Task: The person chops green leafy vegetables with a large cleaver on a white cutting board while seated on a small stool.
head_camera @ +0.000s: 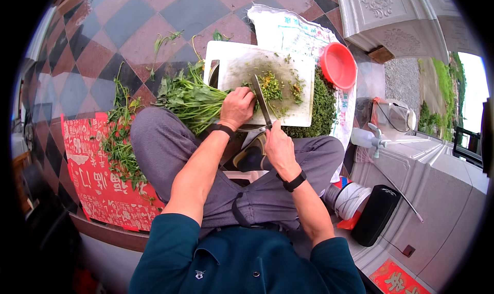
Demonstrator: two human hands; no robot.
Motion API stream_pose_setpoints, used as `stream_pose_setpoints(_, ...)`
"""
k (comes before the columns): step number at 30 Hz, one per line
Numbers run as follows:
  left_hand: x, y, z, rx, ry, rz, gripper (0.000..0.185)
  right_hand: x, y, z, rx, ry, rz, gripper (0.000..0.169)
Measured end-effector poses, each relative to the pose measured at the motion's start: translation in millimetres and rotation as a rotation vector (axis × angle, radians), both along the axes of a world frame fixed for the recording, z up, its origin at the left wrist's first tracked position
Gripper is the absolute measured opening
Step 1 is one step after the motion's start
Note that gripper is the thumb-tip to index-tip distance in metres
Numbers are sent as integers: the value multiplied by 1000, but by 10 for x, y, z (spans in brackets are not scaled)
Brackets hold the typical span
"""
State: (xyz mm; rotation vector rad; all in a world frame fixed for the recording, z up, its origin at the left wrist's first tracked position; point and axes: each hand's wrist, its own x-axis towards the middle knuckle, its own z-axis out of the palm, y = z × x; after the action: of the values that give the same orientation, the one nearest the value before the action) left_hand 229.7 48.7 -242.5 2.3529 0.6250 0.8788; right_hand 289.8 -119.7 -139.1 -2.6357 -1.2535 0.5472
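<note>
My left hand (238,106) presses a bunch of leafy green stems (193,97) at the left part of a white plastic cutting board (235,68). In my right hand (281,145) is the handle of a kitchen knife (261,99); its blade lies across the board close beside my left fingers. Chopped green and yellowish bits (271,86) are scattered on the board to the right of the blade. A round metal vessel shows partly under the board; most of it is hidden. A heap of chopped greens (322,108) lies on a white woven sack (299,33) at the right.
A red plastic basin (338,66) stands on the sack. Loose greens (123,151) lie on a red printed sheet (88,178) at the left. A spray bottle (366,138), a cord spool (353,199) and a black cylindrical speaker (376,215) are at the right. Stray stems (160,45) lie on the tiled floor.
</note>
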Motion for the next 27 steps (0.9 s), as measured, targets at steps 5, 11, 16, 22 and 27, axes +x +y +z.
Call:
stream_pose_setpoints(5,13,2,-32,-17,22,-5,10,143,489,-456,158,-54,-17,22)
stream_pose_setpoints(11,-23,-5,60,-46,89,-41,39,515,847,-475,335,95,-53,23)
stream_pose_setpoints(16,-71,144,178,-56,267,-130,81,400,114,79,285,4,-246,23)
stream_pose_setpoints(22,-127,184,125,121,352,-163,50,-181,-748,483,150,118,-381,21)
stream_pose_setpoints(27,-76,133,202,222,453,44,44,-458,-797,312,87,119,-353,20)
